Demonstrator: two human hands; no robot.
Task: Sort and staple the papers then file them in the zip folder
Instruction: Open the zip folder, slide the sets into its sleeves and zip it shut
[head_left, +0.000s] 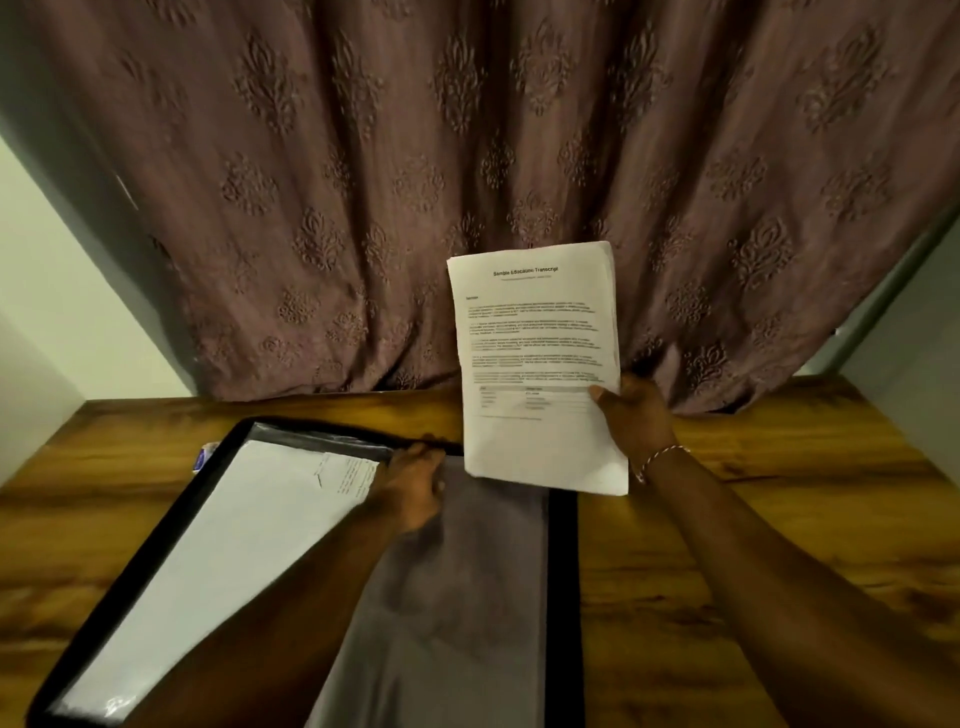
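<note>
The right hand (631, 415) grasps a thin stack of white papers (540, 364) by its lower right edge, thumb pressed on the front sheet, holding it upright and slightly tilted above the far side of the wooden table (753, 519), at about one o'clock from the middle of the view. The top page carries a bold centred heading, several blocks of small black text and a small table near the bottom; the print is too soft to read beyond the heading. The zip folder (493, 597) lies flat on the table from six to ten o'clock, translucent grey with a black border, and white sheets (218, 545) show through its left half. The left hand (410, 483) rests at the folder's far edge, fingers curled over the black rim, pinching it. A patterned mauve curtain (415, 182) hangs behind the table at twelve o'clock.
</note>
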